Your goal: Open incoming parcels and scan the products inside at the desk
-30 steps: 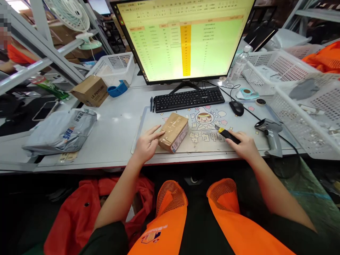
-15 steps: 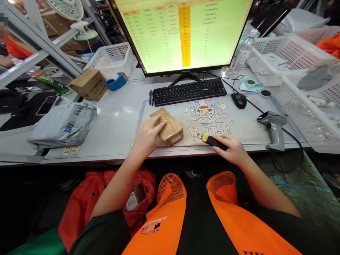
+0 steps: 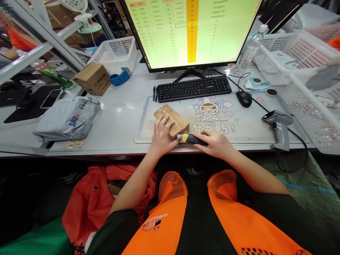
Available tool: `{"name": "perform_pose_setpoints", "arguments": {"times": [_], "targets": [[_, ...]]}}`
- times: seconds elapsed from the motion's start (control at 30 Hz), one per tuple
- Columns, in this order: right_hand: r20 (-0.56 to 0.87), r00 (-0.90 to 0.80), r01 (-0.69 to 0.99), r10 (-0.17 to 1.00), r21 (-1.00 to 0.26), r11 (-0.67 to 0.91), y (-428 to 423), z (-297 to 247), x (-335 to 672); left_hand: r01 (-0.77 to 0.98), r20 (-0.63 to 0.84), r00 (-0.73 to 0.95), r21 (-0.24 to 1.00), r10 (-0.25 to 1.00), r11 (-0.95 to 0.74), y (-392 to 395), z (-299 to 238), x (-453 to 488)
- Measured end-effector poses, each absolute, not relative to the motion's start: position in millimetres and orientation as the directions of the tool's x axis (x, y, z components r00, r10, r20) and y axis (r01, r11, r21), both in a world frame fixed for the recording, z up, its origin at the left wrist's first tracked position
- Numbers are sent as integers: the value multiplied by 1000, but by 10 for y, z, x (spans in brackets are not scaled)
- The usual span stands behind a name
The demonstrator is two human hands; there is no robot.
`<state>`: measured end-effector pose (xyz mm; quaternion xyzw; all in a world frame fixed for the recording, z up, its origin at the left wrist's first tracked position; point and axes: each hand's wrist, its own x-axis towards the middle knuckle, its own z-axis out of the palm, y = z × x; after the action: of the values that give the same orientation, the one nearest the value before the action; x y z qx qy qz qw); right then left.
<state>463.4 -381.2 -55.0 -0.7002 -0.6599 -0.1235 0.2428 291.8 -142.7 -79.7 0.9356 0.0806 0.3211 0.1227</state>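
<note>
The cardboard box (image 3: 175, 118) is at the front left of the printed mat (image 3: 249, 124), nearer the person than the keyboard (image 3: 195, 88). Its long axis runs slantwise, from the far left end down to the near right end, which faces roughly toward the knife (image 3: 196, 139). The left hand (image 3: 162, 137) holds the box, with bent, slightly parted fingers over the top and the thumb low by the near end. The right hand (image 3: 215, 142) has its fingers wrapped around the knife's handle. The knife lies almost level across the view, blade end pointing left, just by the box's near end and close to the left thumb; whether the blade touches the cardboard cannot be told.

The box is a plain brown oblong with straight edges, and clear, wrinkled tape glints along its top. The knife has a slim black handle, a yellow band and a short grey metal tip. The mat is thin and smooth, pale grey with cartoon drawings, and sits on a glossy white table (image 3: 119, 124). To the left lies a crumpled grey plastic parcel (image 3: 69, 118); to the right stands a grey hand scanner (image 3: 282, 131) with a rounded head and a black cable.
</note>
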Motion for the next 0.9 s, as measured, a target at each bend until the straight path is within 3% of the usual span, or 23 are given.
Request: {"name": "perform_pose_setpoints", "arguments": {"times": [0.17, 0.27, 0.37, 0.43, 0.53, 0.63, 0.73, 0.9], "targets": [[490, 168, 978, 855, -195, -81, -3842, -592, 4708, 55, 617, 749, 307, 243, -950, -1501, -847, 2937], [486, 346, 935, 803, -252, -250, -3957, -620, 4969, 31, 618, 745, 344, 251, -938, -1433, -829, 2907], [531, 516, 857, 672, -322, -403, -4146, -602, 5256, -91, 574, 794, 440, 202, -894, -1238, -771, 2796], [548, 541, 841, 638, -354, -410, -4262, -552, 5335, -119, 544, 803, 546, 243, -829, -1123, -739, 2700], [507, 490, 863, 709, -398, -311, -4314, -428, 5211, -17, 516, 724, 676, 458, -736, -1151, -728, 2632], [421, 376, 889, 826, -416, -193, -4162, -246, 4941, 135, 506, 621, 683, 598, -718, -1395, -736, 2707], [309, 263, 924, 914, -354, -146, -3894, -44, 4757, 170, 530, 609, 640, 591, -749, -1594, -723, 2819], [191, 146, 969, 971, -226, -101, -3580, 171, 4707, 45, 537, 717, 600, 444, -798, -1543, -659, 2848]]}}
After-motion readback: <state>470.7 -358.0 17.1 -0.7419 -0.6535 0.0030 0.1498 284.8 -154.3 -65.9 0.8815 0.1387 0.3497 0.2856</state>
